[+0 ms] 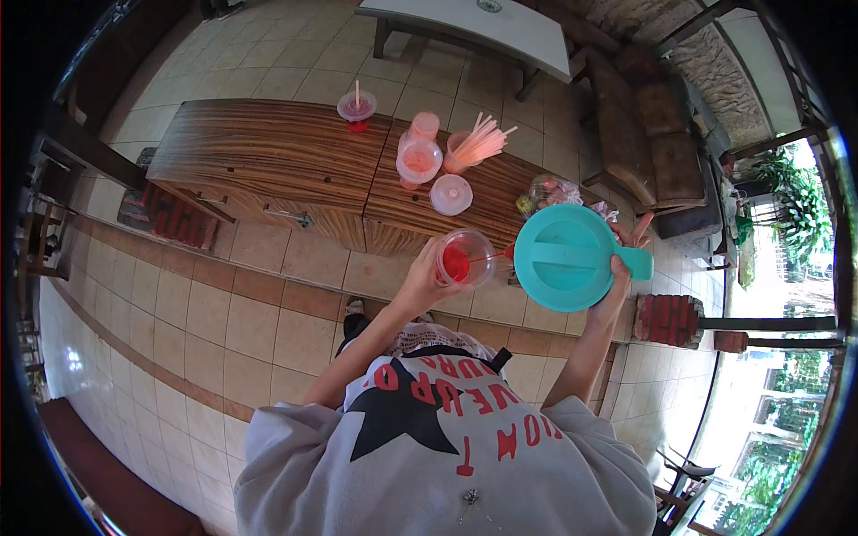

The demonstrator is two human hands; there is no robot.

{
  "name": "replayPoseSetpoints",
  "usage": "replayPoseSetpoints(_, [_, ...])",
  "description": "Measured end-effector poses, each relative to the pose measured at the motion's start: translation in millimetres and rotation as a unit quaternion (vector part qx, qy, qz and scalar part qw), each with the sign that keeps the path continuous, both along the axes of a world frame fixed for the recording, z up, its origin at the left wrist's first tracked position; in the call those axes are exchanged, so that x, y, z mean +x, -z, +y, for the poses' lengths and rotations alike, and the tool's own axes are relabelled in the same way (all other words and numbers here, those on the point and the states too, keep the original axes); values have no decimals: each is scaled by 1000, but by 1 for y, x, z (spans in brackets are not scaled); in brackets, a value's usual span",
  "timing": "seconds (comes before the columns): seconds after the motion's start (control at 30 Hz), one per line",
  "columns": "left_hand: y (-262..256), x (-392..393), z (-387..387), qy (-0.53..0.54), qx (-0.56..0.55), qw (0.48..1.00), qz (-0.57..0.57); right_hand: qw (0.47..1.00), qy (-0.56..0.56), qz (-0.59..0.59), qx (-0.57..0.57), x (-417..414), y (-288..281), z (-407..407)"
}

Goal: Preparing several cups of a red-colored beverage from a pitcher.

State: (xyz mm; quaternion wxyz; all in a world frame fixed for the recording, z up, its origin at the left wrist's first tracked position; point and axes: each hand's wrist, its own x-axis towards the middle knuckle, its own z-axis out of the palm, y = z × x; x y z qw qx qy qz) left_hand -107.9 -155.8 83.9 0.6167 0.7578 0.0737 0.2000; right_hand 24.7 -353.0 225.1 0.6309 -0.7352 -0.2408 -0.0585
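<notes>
My left hand (429,273) is wrapped around a clear plastic cup (479,251) that has red liquid (456,262) inside. My right hand (625,264) grips the handle of a pitcher with a turquoise lid (563,258). The pitcher is tilted to the left, and a thin red stream runs from its spout into the cup. Beneath the lid, the pitcher's body is mostly hidden. Beyond the cup, a round translucent plastic lid (451,195) lies on a wood-grain cabinet top (281,144).
On the cabinet stand a lidded cup of red drink with a straw (356,107), stacked plastic cups (419,161), a container of pink straws (476,147) and a plastic bag (555,192) of colourful items. Behind are a white table (469,30) and a wooden bench (617,127).
</notes>
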Motion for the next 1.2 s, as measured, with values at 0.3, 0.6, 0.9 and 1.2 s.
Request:
replayPoseSetpoints(0.3, [4,-1,1,8,36,999,-15,999,1,-15,-32,-2,-4,2])
replayPoseSetpoints(0.6, [3,-2,0,3,9,1000,-2,999,-21,7,-28,-3,-4,2])
replayPoseSetpoints(0.9, [1,-3,2,2,34,999,-19,1000,2,-2,-2,-6,-3,11])
replayPoseSetpoints(1.2, [-2,-3,5,-4,23,999,-40,1000,-20,9,-10,-4,2,11])
